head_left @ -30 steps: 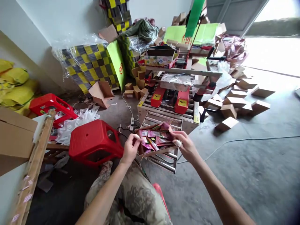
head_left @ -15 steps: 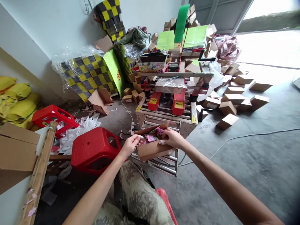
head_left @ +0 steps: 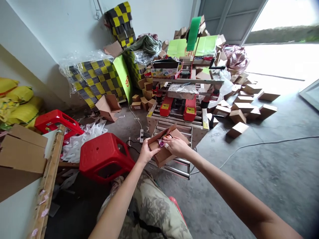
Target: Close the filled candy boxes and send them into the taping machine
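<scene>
A small open cardboard box (head_left: 165, 156) rests at a tilt over the near end of the roller conveyor. My left hand (head_left: 146, 153) is closed on the box's left end, thumb along the near side. Over the box's opening, my right hand (head_left: 176, 146) reaches in with fingers stretched out, lying on the contents. Something white shows at its fingers; I cannot make out what it is. A bit of a purple packet (head_left: 161, 143) peeks out beside the fingertips, while the other contents are mostly hidden by this hand.
Ahead stands a carton-sealing machine with red side belts (head_left: 189, 109) and green tape (head_left: 193, 33). A red stool (head_left: 99, 154) is at left, near a wooden-edged table (head_left: 51, 169). Several small cartons (head_left: 237, 129) lie on the floor at right, where a cable (head_left: 243, 146) runs.
My left hand has let go of a small white item and now grips the box end. The box has turned and tilted. My right hand has moved over the packets, which show less.
</scene>
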`<state>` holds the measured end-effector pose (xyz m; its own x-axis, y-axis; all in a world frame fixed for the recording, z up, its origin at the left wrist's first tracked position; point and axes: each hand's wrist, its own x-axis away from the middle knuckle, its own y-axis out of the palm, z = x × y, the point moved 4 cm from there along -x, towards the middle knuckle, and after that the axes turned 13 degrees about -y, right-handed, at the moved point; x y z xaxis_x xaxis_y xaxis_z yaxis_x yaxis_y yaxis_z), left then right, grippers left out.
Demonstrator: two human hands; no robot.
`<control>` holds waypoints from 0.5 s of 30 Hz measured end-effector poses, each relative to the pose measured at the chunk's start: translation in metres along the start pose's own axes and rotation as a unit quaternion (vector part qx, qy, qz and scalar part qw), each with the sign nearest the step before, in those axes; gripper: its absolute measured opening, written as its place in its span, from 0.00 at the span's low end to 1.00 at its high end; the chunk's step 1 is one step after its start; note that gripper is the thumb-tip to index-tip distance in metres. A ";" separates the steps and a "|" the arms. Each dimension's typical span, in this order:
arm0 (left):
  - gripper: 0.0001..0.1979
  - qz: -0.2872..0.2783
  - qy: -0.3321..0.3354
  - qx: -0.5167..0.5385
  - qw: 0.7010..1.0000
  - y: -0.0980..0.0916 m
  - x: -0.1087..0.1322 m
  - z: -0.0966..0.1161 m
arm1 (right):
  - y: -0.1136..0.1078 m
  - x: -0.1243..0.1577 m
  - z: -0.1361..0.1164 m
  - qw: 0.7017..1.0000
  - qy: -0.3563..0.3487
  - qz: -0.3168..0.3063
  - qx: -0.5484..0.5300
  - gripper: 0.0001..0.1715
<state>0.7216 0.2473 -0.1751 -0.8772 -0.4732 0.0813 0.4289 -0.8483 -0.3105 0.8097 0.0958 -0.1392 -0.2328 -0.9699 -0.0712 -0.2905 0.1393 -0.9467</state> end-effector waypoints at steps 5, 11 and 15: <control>0.36 0.032 0.047 -0.055 0.997 0.003 0.004 -0.001 | 0.014 -0.016 0.010 1.000 -0.007 0.020 0.016 0.12; 0.24 0.060 0.138 -0.043 0.988 0.009 0.016 0.005 | 0.009 0.002 0.010 0.976 0.032 0.213 0.031 0.12; 0.06 0.054 0.213 -0.097 0.971 0.013 0.029 0.014 | 0.009 0.021 0.006 0.922 0.126 0.363 0.053 0.20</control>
<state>0.7052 0.2194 -0.1640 -0.8573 -0.3805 -0.3468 0.5101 -0.7194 -0.4715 0.8077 0.0757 -0.1515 -0.5419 -0.5500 -0.6355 0.1150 0.7005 -0.7043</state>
